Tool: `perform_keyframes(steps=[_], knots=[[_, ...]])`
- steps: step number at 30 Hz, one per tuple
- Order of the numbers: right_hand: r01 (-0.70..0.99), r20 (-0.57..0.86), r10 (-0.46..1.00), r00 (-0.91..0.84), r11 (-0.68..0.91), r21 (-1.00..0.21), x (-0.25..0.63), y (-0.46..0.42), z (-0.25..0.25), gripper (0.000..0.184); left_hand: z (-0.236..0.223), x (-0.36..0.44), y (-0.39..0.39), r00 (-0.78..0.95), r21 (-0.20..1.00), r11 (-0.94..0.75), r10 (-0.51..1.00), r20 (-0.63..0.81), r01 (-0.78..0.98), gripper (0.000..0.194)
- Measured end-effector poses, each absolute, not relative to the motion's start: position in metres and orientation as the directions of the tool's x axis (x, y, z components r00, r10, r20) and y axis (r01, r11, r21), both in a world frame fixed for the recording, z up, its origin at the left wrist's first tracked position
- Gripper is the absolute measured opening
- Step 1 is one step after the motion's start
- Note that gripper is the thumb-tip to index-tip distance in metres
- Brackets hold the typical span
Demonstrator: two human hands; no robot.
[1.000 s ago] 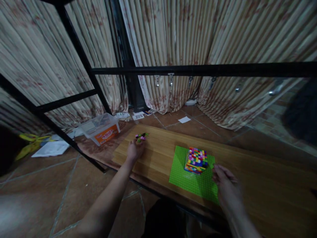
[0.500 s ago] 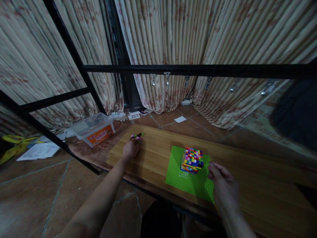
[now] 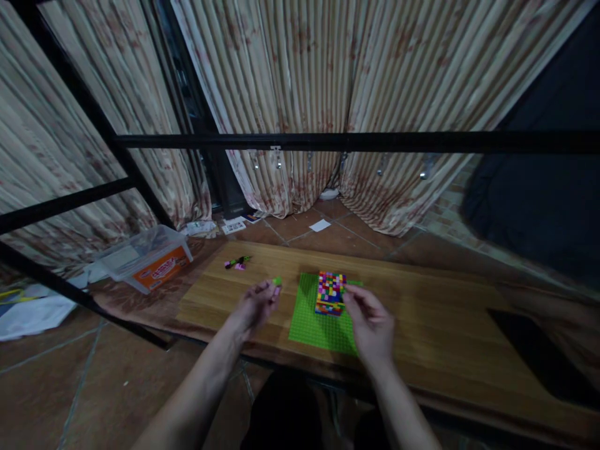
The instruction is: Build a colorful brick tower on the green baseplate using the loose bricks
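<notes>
My left hand (image 3: 255,307) is closed in a pinch on small building bricks (image 3: 276,286), lime green and pink, held above the wooden board left of the baseplate. On the green studded baseplate (image 3: 304,319) stands a multicoloured block built of bricks (image 3: 330,286). My right hand (image 3: 372,322) is at the block's right side, with thumb and forefinger pinched together by its upper edge. Whatever those fingertips hold is hidden or too small to name, and I cannot tell whether they touch the block. A small pile of pink, black and green bricks (image 3: 238,263) lies near the board's far left corner.
A clear plastic box (image 3: 145,259) with an orange label stands left of the wooden board (image 3: 422,312). A dark flat object (image 3: 539,350) lies at the right. A black metal bar (image 3: 304,142) crosses in front of the curtains (image 3: 290,75). Papers lie on the tiled floor.
My left hand has left the brick pile and moved right, carrying green and pink bricks. My right hand has come in closer to the block. The view has shifted to the right.
</notes>
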State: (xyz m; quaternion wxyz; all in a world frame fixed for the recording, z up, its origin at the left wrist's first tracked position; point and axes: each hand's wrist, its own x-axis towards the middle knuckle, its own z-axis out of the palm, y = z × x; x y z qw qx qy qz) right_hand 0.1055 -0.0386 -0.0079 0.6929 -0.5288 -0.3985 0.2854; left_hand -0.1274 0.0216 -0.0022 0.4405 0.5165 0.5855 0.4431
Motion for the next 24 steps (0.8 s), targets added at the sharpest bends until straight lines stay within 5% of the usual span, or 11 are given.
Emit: perform_keyframes(steps=[1, 2, 3, 5, 13, 19, 24], knots=[[0.031, 0.281, 0.843, 0.458, 0.301, -0.953, 0.102, -0.041, -0.003, 0.019, 0.004, -0.115, 0.011, -0.015, 0.993, 0.076, 0.997, -0.075, 0.095, 0.015], [0.038, 0.319, 0.861, 0.395, 0.331, -0.943, 0.099, -0.043, 0.001, 0.019, 0.009, -0.102, 0.0, 0.114, 0.961, 0.161, 0.984, -0.138, -0.225, 0.016], [0.046, 0.357, 0.874, 0.328, 0.363, -0.931, 0.098, -0.046, 0.006, 0.021, 0.015, -0.091, -0.009, 0.251, 0.853, 0.279, 0.951, -0.181, -0.441, 0.02], [0.07, 0.428, 0.88, 0.208, 0.423, -0.904, 0.097, -0.051, 0.014, 0.026, 0.024, -0.072, -0.021, 0.402, 0.697, 0.427, 0.89, -0.214, -0.576, 0.019], [0.131, 0.505, 0.862, 0.04, 0.497, -0.858, 0.113, -0.055, 0.02, 0.024, 0.04, -0.037, -0.027, 0.522, 0.71, 0.554, 0.798, -0.302, -0.436, 0.017], [0.078, 0.328, 0.874, 0.358, 0.322, -0.944, 0.131, -0.049, 0.004, 0.015, 0.048, -0.025, -0.013, 0.434, 0.849, 0.432, 0.857, -0.28, -0.304, 0.021], [-0.022, 0.18, 0.833, 0.522, 0.224, -0.974, 0.153, -0.037, -0.006, 0.024, 0.049, -0.037, 0.026, 0.154, 0.901, 0.188, 0.979, -0.137, -0.392, 0.015]])
